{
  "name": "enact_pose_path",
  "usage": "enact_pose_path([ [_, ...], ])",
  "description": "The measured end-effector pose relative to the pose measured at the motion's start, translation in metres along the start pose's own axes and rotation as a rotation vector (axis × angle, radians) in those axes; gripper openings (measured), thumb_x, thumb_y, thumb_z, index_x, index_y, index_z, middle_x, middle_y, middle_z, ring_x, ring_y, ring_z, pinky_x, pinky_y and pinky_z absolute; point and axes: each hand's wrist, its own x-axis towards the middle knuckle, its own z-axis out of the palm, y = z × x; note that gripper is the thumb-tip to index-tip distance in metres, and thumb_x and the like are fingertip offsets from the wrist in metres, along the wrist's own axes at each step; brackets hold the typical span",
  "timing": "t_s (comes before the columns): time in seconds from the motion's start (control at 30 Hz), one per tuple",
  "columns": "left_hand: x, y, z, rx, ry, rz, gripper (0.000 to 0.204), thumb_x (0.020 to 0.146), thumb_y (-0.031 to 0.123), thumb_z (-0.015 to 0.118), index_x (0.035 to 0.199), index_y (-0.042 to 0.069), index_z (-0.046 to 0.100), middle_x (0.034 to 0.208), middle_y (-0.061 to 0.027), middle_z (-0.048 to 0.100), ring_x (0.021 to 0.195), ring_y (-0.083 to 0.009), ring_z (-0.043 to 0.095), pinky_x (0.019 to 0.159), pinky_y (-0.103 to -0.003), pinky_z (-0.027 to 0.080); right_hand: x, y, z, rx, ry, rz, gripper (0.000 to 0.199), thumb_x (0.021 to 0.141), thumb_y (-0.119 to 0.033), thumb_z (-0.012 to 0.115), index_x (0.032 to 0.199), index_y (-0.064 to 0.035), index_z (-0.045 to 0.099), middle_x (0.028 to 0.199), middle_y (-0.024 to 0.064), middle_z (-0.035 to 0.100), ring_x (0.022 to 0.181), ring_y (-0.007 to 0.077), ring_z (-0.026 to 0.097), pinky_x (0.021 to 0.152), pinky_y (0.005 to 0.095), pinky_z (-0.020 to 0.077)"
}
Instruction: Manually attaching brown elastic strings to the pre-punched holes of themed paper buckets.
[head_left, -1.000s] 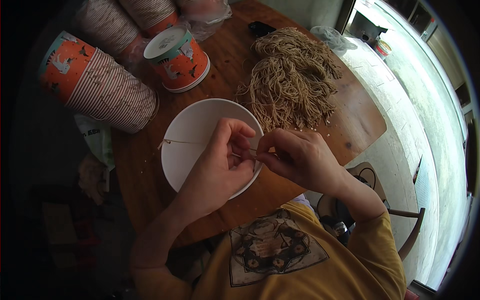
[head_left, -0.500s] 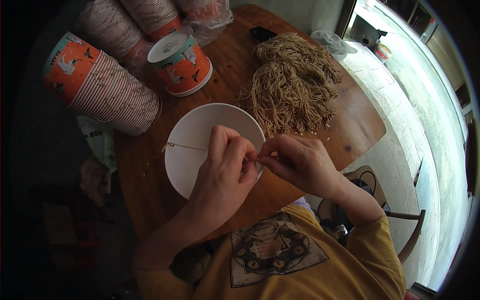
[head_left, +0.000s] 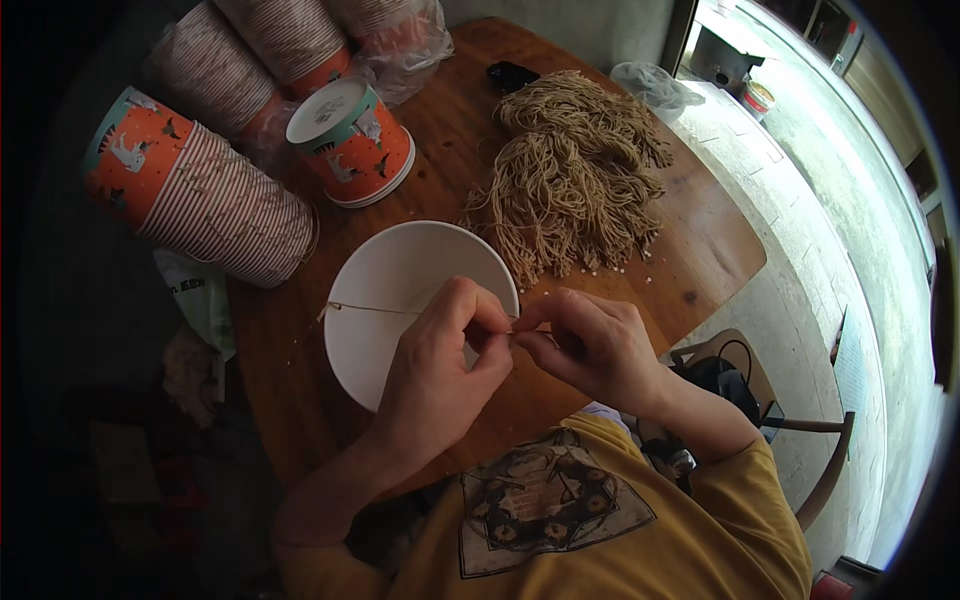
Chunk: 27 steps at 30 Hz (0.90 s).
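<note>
A white paper bucket (head_left: 362,350) stands on the wooden table in front of me, its inside showing. A thin tan string (head_left: 378,309) runs across its mouth from a small knot at the left rim. Over the bucket's right side, my left hand (head_left: 440,365) pinches the string between thumb and forefinger. My right hand (head_left: 600,348) meets it fingertip to fingertip just outside the right rim, closed in a pinch on the same string. The fingers partly cover the string's end and that stretch of rim.
A heap of tan strings (head_left: 575,175) lies at the back right of the table (head_left: 712,235), with small pale bits beside it. An upturned orange paper bucket (head_left: 355,150) stands behind. Nested bucket stacks (head_left: 215,200) fill the left and back. A chair (head_left: 828,480) is at the right.
Both hands have shifted slightly down with the view. The left fingers have opened into a rounder pinch, and a bit of string now shows between the hands.
</note>
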Motion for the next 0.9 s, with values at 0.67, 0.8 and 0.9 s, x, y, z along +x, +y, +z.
enact_pose_path([
  [0.67, 0.004, 0.005, 0.002, -0.296, -0.041, -0.264, 0.016, 0.085, 0.002, 0.058, 0.098, 0.004, 0.05, 0.087, 0.0002, 0.054, 0.08, -0.0061, 0.053, 0.074, -0.022, 0.046, -0.012, 0.004, 0.018, 0.266, 0.113, 0.29, 0.013, 0.084, -0.01, 0.062, 0.092, -0.004, 0.053, 0.069, 0.0049, 0.058, 0.056, 0.012, 0.057, 0.051, 0.0251, 0.0446],
  [0.8, 0.002, 0.006, -0.001, -0.315, -0.072, -0.335, 0.014, 0.087, 0.003, 0.058, 0.1, 0.003, 0.053, 0.088, 0.0002, 0.056, 0.08, -0.0053, 0.052, 0.073, -0.021, 0.045, -0.014, 0.006, 0.021, 0.274, 0.137, 0.27, 0.012, 0.085, -0.01, 0.061, 0.091, -0.0042, 0.053, 0.068, 0.0046, 0.058, 0.056, 0.0116, 0.057, 0.052, 0.0248, 0.0447],
  [0.9, 0.001, 0.004, -0.002, -0.334, -0.095, -0.348, 0.011, 0.088, 0.003, 0.057, 0.098, 0.003, 0.054, 0.088, 0.001, 0.056, 0.079, -0.0042, 0.052, 0.071, -0.02, 0.045, -0.014, 0.005, 0.021, 0.246, 0.132, 0.268, 0.012, 0.085, -0.009, 0.061, 0.091, -0.0046, 0.053, 0.068, 0.0044, 0.058, 0.056, 0.0116, 0.057, 0.052, 0.0246, 0.0448],
])
